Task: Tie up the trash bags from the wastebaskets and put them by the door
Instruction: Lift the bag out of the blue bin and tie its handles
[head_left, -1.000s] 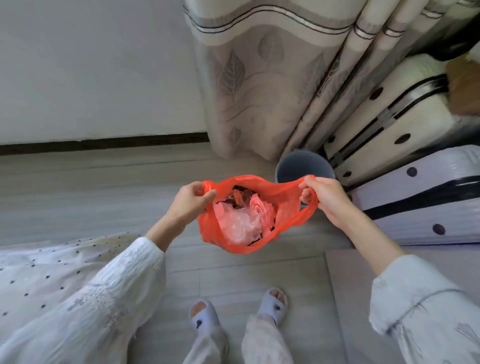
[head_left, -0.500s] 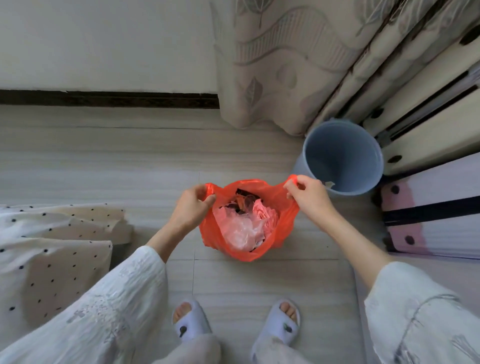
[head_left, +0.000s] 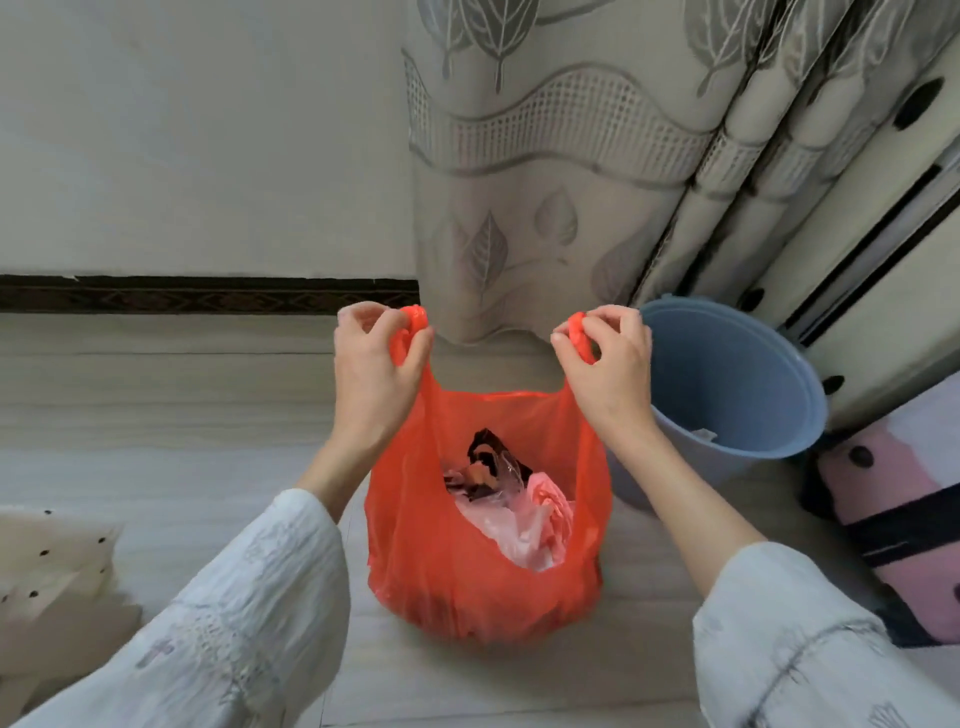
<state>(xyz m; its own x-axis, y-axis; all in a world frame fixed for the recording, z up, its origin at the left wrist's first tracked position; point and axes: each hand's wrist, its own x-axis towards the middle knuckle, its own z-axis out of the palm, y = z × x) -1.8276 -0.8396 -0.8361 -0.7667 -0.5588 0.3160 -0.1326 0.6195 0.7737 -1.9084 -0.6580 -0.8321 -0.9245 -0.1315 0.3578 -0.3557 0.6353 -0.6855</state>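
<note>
One dotted white cloth (head_left: 47, 566) lies crumpled at the far left. One left hand (head_left: 376, 364), in a loose white sleeve, pinches one twisted handle loop of the single orange trash bag (head_left: 441, 582). The bag, of thin glossy plastic, stands open on the pale tiled floor (head_left: 156, 415) with crumpled pink and dark wrappers inside. One right hand (head_left: 610, 364) grips the second loop. Just right stands one round blue plastic wastebasket (head_left: 737, 395), before a leaf-patterned curtain (head_left: 545, 182).
</note>
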